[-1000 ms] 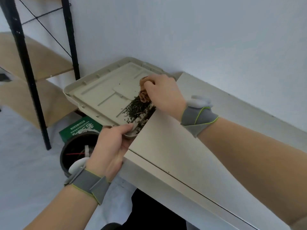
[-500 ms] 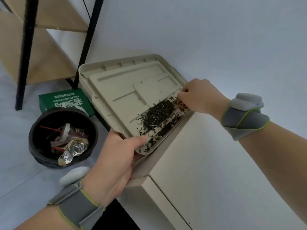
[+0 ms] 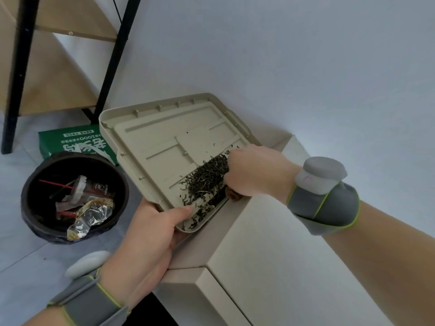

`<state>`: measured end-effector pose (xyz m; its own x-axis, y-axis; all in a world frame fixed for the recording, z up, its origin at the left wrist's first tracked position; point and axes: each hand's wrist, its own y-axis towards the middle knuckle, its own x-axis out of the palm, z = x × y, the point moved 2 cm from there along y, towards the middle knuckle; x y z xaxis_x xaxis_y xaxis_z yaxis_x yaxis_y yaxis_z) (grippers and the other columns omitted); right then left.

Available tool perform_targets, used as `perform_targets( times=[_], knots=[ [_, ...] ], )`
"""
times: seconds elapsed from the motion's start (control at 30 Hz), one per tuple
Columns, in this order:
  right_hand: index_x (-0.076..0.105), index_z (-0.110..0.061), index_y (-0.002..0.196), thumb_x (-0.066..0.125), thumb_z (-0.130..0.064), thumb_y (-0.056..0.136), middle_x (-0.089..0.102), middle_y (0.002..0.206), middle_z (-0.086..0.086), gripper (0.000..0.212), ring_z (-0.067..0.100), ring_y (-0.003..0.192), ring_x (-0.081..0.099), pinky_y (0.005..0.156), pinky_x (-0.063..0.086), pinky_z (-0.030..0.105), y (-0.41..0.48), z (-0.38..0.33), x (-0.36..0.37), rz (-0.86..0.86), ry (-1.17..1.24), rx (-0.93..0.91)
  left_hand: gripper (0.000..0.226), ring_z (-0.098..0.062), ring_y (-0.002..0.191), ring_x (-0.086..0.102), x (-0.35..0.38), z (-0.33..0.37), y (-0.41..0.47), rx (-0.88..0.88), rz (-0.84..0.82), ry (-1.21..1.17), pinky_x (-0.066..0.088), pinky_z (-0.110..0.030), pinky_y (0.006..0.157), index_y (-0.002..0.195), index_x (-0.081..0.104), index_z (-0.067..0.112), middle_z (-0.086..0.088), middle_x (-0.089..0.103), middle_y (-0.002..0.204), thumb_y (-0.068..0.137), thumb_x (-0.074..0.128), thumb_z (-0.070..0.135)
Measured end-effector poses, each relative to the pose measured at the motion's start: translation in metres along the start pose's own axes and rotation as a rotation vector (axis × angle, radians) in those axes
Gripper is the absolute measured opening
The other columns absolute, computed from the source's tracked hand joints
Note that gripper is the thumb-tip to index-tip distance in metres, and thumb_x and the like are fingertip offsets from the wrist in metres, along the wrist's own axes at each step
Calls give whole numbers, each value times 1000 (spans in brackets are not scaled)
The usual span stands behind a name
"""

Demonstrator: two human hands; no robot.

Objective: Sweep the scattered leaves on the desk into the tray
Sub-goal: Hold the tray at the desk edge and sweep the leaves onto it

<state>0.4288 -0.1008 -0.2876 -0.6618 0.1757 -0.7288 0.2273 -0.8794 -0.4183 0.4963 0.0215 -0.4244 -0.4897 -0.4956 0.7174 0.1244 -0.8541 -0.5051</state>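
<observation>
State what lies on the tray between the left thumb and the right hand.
Head view: loose dark leaves lie on the tray between the left hand and the right hand, which grips a brown tool.

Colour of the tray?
Plain beige tray, clearest in the head view.

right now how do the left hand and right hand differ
Left hand grips the tray's near corner, thumb on top; right hand curls round a brown object beside the leaves. Left hand is off the desk; right hand over its edge. Both wear grey wristbands.
</observation>
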Motion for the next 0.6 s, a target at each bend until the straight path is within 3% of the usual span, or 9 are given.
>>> perform_targets(
  times=[0.1,0.17,0.27,0.4,0.6],
  knots=[
    [58,-13,76,46,-22,100,61,74,2,28,21,65,60,59,55,32,1,10,-14,76,113,50,41,-33,98,76,-3,-1,1,-10,8,-9,59,-51,90,122,66,4,-16,78,105,86,63,-18],
    [55,-13,73,46,-20,98,57,71,1,27,20,61,55,53,45,28,-3,19,-21,127,50,75,40,-34,97,76,-3,-2,1,-13,11,-19,59,-53,90,120,66,2,-17,78,105,86,62,-19],
    [53,-14,73,45,-19,98,56,72,1,27,19,61,53,53,41,27,-9,14,-13,59,11,55,39,-32,94,77,-2,-1,3,-17,5,-30,63,-51,83,118,65,3,-17,78,103,87,60,-20],
    [49,-11,69,47,-23,100,51,67,2,33,22,60,45,54,38,28,-2,2,-8,-37,247,-19,42,-38,101,75,-5,-2,5,-28,-12,-53,57,-56,93,123,63,0,-21,76,109,87,58,-21],
    [61,-10,77,45,-30,95,62,73,3,32,26,64,59,57,52,34,13,-22,-12,297,546,-59,41,-43,108,71,-15,5,13,-33,-43,-14,53,-65,97,127,62,-2,-22,75,113,89,59,-19]
  ],
)
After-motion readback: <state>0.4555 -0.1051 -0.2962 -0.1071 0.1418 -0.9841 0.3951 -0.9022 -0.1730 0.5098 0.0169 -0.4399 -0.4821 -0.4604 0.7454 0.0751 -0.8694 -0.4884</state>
